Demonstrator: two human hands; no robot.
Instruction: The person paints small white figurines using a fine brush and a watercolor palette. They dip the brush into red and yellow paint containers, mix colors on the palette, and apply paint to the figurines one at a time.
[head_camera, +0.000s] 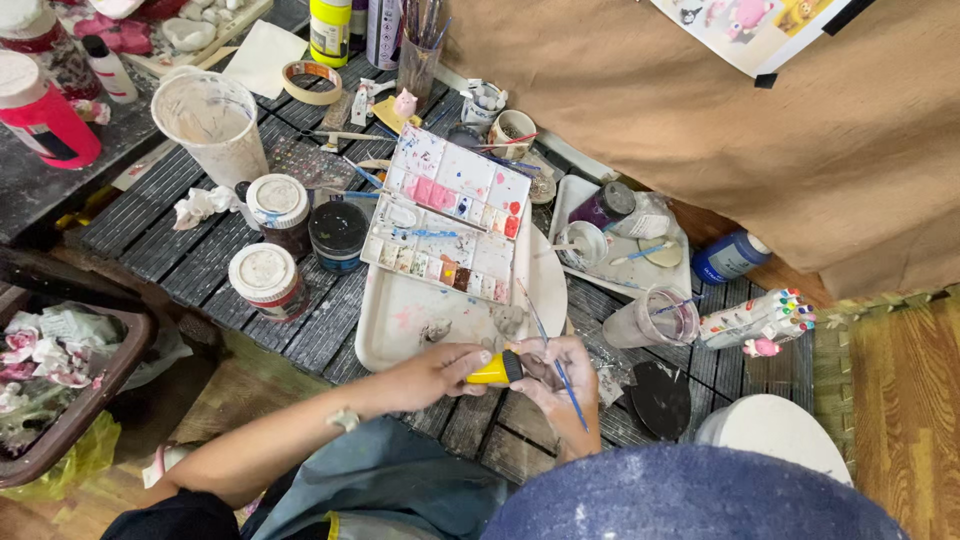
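Observation:
My left hand (435, 372) reaches in from the lower left and holds a small yellow paint tube (487, 369) on its side. Meeting it from the right, my right hand (560, 380) has its fingers at the tube's black cap (512, 367). That same hand also holds a thin blue-handled brush (552, 360), slanting up toward the palette. Both hands hover over the near edge of a white tray (400, 315). On the tray rests an open watercolour palette (450, 215) with stained mixing wells and several paint pans.
Lidded paint jars (268, 280) (338, 235) (280, 205) and a large white cup (212, 120) stand to the left on the dark slatted table. A cup of cloudy water (660, 318), a marker set (760, 318) and a blue bottle (730, 255) are on the right. A basket of tissues (60, 385) sits lower left.

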